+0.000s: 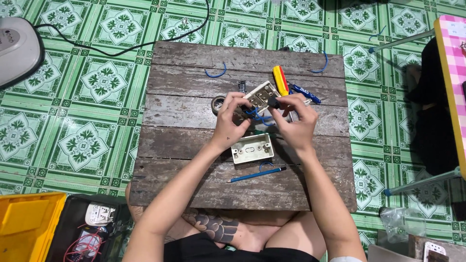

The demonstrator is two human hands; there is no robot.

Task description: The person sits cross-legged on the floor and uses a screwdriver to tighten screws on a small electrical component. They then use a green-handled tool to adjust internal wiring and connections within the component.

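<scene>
nearest the person, a yellow box (29,221) and an open black case (90,228) are sitting on the green tiled floor (82,92) at the near left. on the wooden board (194,189), a blue pencil (257,174) is lying close by, and just beyond it an empty white plastic box (252,148) is resting open side up. above that, the left hand (232,120) is curling its fingers around a white switch plate (259,93), while the right hand (293,119) is pinching a small black part (273,102) against it. blue wires (255,115) are hanging between the hands, partly hidden by them. a tape roll (217,103) is peeking out left of the left hand. farther off, a yellow and red tool (280,80), a blue-handled tool (305,93) and two loose blue wire bits (216,73) are lying on the board.
</scene>
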